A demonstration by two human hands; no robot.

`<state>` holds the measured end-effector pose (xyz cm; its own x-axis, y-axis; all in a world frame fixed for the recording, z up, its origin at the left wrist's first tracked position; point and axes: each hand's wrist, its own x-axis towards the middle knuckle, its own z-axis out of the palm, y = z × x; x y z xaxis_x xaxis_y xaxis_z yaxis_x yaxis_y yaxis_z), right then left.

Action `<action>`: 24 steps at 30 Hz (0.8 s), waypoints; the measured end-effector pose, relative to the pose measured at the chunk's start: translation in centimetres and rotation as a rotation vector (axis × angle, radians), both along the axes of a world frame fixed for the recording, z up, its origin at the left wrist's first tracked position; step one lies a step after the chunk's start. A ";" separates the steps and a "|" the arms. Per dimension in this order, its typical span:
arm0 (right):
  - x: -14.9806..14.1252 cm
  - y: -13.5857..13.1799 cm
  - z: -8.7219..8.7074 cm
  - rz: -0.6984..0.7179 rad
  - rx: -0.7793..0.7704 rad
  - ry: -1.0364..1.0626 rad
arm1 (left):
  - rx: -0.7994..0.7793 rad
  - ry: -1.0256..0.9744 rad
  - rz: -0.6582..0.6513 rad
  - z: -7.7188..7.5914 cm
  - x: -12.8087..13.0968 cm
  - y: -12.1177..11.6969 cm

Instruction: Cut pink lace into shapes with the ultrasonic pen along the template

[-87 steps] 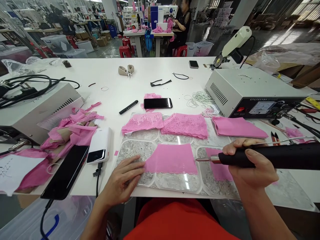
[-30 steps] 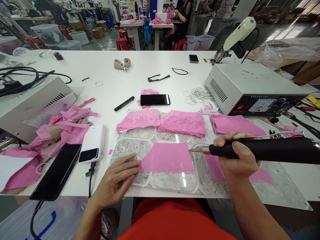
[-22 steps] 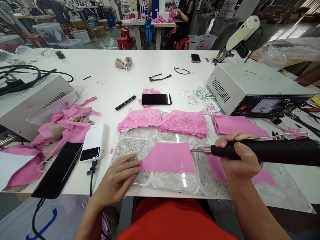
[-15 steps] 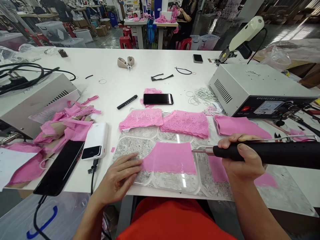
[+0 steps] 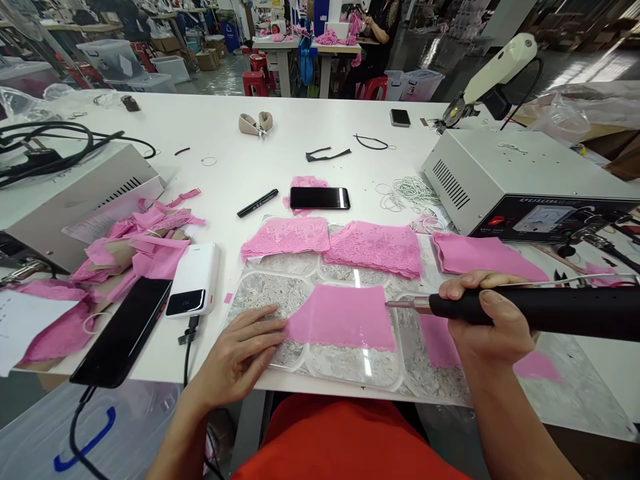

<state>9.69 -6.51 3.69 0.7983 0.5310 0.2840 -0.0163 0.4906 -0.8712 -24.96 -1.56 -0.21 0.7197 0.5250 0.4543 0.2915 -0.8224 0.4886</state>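
Note:
A pink fabric piece (image 5: 350,317) lies flat on a clear plastic template (image 5: 350,370) with rounded outlines. My left hand (image 5: 245,353) rests on the left end of that fabric, its fingers stretched out. Wrapped around a black handpiece (image 5: 545,308) with a slim metal tip is my right hand (image 5: 487,317). The tip points left and meets the fabric's upper right edge; whether it presses down I cannot tell. Behind the fabric lie two pink lace pieces (image 5: 285,237). Folded pink fabric (image 5: 485,257) sits to the right, and another pink piece (image 5: 440,340) is partly behind my right wrist.
A grey box with a meter (image 5: 530,180) stands at right, another grey box (image 5: 75,200) at left. Nearby are a phone (image 5: 320,198), a marker (image 5: 257,203), a white power bank (image 5: 194,277), a dark cabled device (image 5: 123,333) and pink scraps (image 5: 135,240). A person (image 5: 375,47) sits farther back.
The whole view has shifted slightly, so things appear a little farther right. My hands, the handpiece and the fabric keep nearly the same places relative to each other.

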 end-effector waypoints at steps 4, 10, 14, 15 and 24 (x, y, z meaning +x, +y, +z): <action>-0.2 0.1 0.5 -0.011 -0.028 0.040 | -0.029 -0.017 0.007 0.0 0.1 -0.1; -1.8 1.1 1.2 0.051 0.012 0.013 | -0.021 -0.023 -0.003 -0.1 0.0 -0.1; -3.2 2.2 0.9 0.122 0.029 -0.056 | -0.001 -0.016 -0.011 -0.2 0.0 0.0; -3.5 2.4 0.8 0.128 0.027 -0.068 | 0.002 -0.018 -0.011 -0.2 -0.1 0.0; -3.4 2.7 0.6 0.112 0.015 -0.101 | -0.011 -0.026 0.008 -0.5 0.0 -0.2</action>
